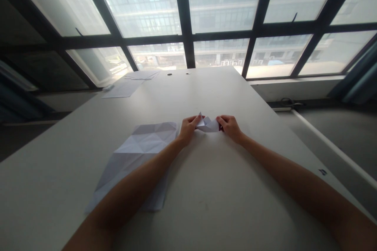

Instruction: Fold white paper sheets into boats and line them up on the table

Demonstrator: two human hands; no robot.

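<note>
A small folded piece of white paper is held between my two hands just above the table, with pointed flaps standing up from it. My left hand pinches its left end, thumb on top. The right end is gripped by my right hand, thumb and fingers closed on the edge. Beside my left forearm lies a larger creased sheet of white paper, spread on the table and marked with crossing fold lines. My left arm covers part of that sheet.
The white table stretches toward large windows with dark frames. Several flat white sheets lie at the far left. Two small dark spots mark the far end. A small dark mark sits near the right edge.
</note>
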